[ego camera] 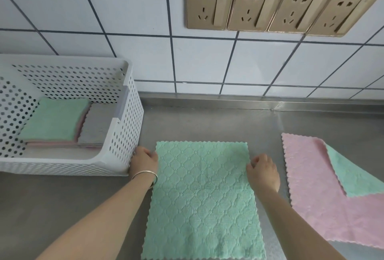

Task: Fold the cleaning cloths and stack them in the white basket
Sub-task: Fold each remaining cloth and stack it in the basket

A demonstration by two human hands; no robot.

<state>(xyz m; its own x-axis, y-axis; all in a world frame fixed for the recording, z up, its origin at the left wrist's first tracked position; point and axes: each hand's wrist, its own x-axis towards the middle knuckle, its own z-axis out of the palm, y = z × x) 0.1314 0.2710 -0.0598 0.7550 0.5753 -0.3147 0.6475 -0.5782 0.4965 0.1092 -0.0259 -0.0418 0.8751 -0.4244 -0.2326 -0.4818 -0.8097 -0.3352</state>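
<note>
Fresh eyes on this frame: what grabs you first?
The green cloth spread flat at centre of the steel counter, with the left hand and right hand gripping its side edges. Next, the white basket at left holding folded cloths, and the four gold sockets on the tiled wall.

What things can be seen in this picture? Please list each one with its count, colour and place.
spread cloth: 1, green, flat on the counter, centre
pink cloth: 1, pink, on the counter at right, one corner turned over showing green
folded cloths: 1 stack, green on top, pink and grey below, inside the basket
basket: 1, white, perforated, on the counter at left
counter: 1, steel grey
sockets: 4, gold, on the tiled wall
bracelet: 1, silver, left wrist
left hand: grips the spread cloth's left edge
right hand: grips its right edge
</note>
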